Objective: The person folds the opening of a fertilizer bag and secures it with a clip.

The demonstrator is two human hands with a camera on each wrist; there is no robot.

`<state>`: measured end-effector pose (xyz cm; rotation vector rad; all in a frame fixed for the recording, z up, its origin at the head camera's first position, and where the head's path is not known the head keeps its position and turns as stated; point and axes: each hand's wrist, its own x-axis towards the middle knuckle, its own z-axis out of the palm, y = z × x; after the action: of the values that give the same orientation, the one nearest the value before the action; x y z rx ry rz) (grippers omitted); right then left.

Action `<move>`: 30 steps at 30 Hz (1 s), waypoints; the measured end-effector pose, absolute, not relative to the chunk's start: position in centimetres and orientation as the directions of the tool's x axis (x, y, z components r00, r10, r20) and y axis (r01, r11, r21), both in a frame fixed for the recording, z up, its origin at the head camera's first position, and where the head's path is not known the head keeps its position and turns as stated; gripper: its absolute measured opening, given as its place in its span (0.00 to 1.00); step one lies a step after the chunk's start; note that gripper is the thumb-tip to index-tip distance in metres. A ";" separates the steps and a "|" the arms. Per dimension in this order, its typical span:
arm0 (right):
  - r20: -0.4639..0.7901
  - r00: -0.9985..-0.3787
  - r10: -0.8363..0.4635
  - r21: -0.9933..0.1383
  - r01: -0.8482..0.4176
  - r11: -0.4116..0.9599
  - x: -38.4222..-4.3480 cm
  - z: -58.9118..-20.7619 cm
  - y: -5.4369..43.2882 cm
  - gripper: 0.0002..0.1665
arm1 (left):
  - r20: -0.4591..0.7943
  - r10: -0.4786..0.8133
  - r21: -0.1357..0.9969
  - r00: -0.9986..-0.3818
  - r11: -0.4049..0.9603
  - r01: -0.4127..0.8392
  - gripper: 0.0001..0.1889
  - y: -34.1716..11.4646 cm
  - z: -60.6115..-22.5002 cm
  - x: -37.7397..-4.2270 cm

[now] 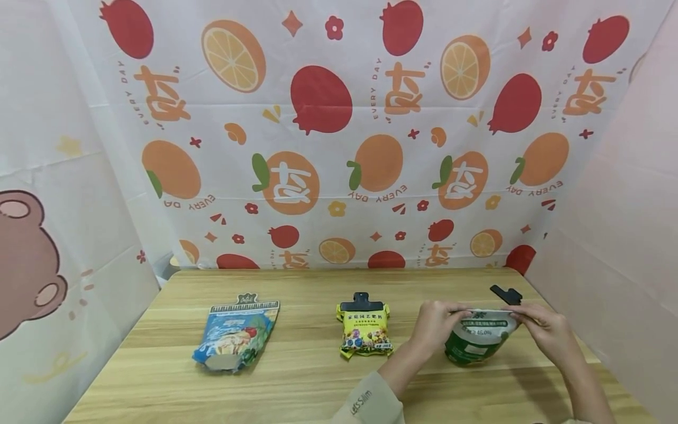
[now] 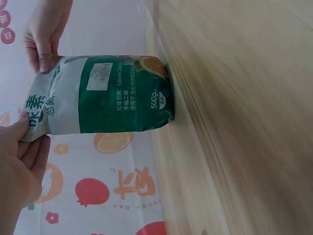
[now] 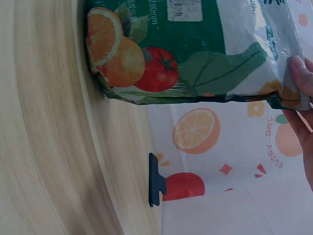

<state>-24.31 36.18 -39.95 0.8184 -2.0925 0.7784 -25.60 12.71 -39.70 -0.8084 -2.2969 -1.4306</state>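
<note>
A green and white fertilizer bag (image 1: 474,341) stands upright on the wooden table at the right, its lower end on the tabletop. My left hand (image 1: 436,324) pinches one top corner between thumb and fingers. At the opposite top corner, my right hand (image 1: 548,333) pinches the bag the same way. Between the two hands the top edge is stretched flat. In the right wrist view, oranges and a tomato are printed near the bag's base. Behind the bag lies a loose black bag clip (image 1: 507,294), also visible as a dark clip (image 3: 155,180) in the right wrist view.
A blue food bag (image 1: 233,338) with a wide clip (image 1: 245,304) across its top lies at the left. Mid-table lies a yellow fertilizer bag (image 1: 365,333) under a black clip (image 1: 361,303). Printed curtains (image 1: 328,171) stand behind and beside the table (image 1: 296,377).
</note>
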 end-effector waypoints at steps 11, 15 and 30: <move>0.693 -0.695 -0.192 -0.447 -0.624 0.641 -23.7 -39.8 36.5 0.17 | 0.550 0.312 0.730 -0.775 0.271 0.627 0.09 12.3 -39.9 -25.8; 0.612 -0.775 -0.157 -0.570 -0.570 0.591 -23.3 -40.0 37.2 0.12 | 0.547 0.322 0.745 -0.773 0.234 0.624 0.10 12.0 -40.0 -25.9; 0.655 -0.753 -0.063 -0.620 -0.584 0.524 -23.7 -40.3 37.0 0.09 | 0.546 0.272 0.766 -0.792 0.220 0.604 0.08 12.0 -40.0 -25.9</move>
<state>-23.71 37.02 -40.34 0.5243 -2.1934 1.1905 -25.94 12.02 -40.03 -0.8211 -2.2039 -1.5958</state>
